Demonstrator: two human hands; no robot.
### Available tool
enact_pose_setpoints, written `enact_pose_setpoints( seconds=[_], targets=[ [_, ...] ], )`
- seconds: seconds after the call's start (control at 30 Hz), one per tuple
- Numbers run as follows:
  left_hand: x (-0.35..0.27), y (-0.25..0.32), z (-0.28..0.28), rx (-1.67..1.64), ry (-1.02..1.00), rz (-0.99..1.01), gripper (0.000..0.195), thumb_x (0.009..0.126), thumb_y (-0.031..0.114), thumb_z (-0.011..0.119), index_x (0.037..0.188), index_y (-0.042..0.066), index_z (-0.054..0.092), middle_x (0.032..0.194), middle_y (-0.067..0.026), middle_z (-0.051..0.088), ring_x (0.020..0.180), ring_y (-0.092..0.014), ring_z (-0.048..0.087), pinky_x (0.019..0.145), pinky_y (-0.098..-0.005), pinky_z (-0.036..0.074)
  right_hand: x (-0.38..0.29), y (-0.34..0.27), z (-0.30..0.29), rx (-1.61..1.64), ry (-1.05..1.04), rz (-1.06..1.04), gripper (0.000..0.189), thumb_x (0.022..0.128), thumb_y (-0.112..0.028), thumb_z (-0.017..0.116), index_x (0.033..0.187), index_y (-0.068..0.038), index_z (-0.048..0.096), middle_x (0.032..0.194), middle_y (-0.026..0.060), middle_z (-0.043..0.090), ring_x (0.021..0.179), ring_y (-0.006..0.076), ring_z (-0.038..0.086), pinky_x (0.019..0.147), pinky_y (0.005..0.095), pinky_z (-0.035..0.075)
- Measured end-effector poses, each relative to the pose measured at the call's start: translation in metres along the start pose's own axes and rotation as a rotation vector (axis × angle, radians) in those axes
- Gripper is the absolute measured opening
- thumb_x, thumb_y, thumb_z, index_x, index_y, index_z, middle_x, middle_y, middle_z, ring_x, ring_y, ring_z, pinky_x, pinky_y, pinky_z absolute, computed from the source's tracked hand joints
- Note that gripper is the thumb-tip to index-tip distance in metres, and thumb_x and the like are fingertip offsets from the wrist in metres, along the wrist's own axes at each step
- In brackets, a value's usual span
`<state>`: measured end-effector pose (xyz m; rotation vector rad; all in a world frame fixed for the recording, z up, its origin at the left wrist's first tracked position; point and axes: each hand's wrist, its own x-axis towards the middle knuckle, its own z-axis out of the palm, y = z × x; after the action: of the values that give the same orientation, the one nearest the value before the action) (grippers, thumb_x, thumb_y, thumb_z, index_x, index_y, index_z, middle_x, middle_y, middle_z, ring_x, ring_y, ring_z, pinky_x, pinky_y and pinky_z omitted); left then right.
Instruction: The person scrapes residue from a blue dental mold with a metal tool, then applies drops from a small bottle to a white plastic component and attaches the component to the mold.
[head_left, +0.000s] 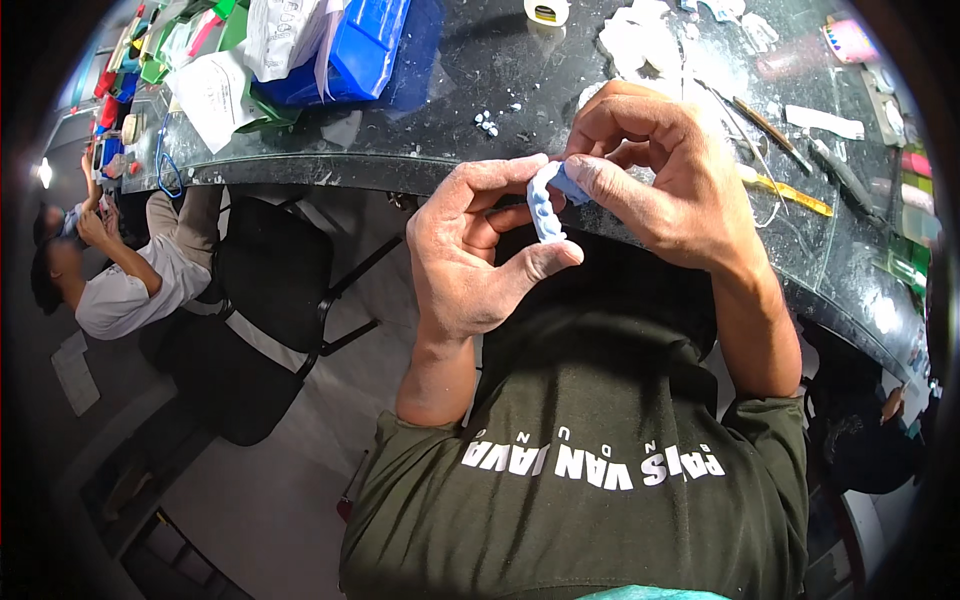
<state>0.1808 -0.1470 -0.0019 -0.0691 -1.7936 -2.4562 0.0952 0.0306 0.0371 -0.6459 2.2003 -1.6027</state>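
Note:
Between my two hands, at the front edge of the dark workbench (420, 139), is a light blue dental arch model (546, 210) with tooth shapes along its curve. My left hand (480, 240) grips it, index fingertip at the upper end and thumb by the lower end. White powder coats the fingers. My right hand (667, 172) pinches the other side of the arch between thumb and fingers, and that part is mostly hidden behind the thumb.
Blue plastic bin (352, 52) with papers stands at the back left. White crumbs (487, 124) lie near my hands. On the right are a brown-handled tool (769, 131), a yellow-orange handle (795, 193) and a dark-handled tool (844, 176). A seated person (142, 277) and black chairs (274, 270) are left.

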Motion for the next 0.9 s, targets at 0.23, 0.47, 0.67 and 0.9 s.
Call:
enact_pose_setpoints(
  seconds=[0.23, 0.47, 0.67, 0.9],
  targets=[
    [0.001, 0.001, 0.0, 0.01, 0.003, 0.012, 0.064, 0.067, 0.0, 0.088, 0.121, -0.009, 0.053, 0.118, -0.0186, 0.063, 0.107, -0.019, 0.063, 0.093, -0.0308, 0.055, 0.002, 0.001, 0.002, -0.16, 0.058, -0.277, 0.009, 0.077, 0.003, 0.07, 0.085, 0.002, 0.066, 0.084, 0.0069, 0.061, 0.074, 0.0133, 0.061, 0.066, 0.0249, 0.051],
    [0.002, 0.0, -0.003, 0.176, -0.092, 0.117, 0.075, 0.061, -0.007, 0.087, 0.124, -0.011, 0.047, 0.124, -0.0266, 0.059, 0.117, -0.025, 0.06, 0.101, -0.0349, 0.051, 0.002, 0.004, 0.001, -0.158, 0.121, -0.492, 0.016, 0.07, 0.005, 0.074, 0.084, -0.001, 0.07, 0.083, 0.0087, 0.062, 0.075, 0.0186, 0.063, 0.067, 0.0296, 0.05],
    [0.0, -0.005, 0.001, 0.251, -0.078, 0.224, 0.072, 0.059, -0.011, 0.087, 0.122, -0.01, 0.05, 0.125, -0.0262, 0.059, 0.117, -0.025, 0.06, 0.101, -0.0353, 0.052, 0.0, 0.003, -0.001, -0.205, 0.128, -0.539, 0.018, 0.071, 0.003, 0.076, 0.086, -0.005, 0.07, 0.086, 0.0067, 0.063, 0.077, 0.0208, 0.066, 0.065, 0.0303, 0.053],
    [0.002, -0.004, -0.002, 0.27, -0.132, 0.235, 0.067, 0.058, -0.007, 0.089, 0.117, -0.009, 0.056, 0.126, -0.026, 0.058, 0.115, -0.026, 0.061, 0.095, -0.0345, 0.056, -0.002, 0.003, -0.006, -0.205, 0.066, -0.495, 0.017, 0.073, 0.004, 0.074, 0.087, -0.004, 0.069, 0.085, 0.0067, 0.063, 0.077, 0.0229, 0.065, 0.067, 0.032, 0.053]
  ],
)
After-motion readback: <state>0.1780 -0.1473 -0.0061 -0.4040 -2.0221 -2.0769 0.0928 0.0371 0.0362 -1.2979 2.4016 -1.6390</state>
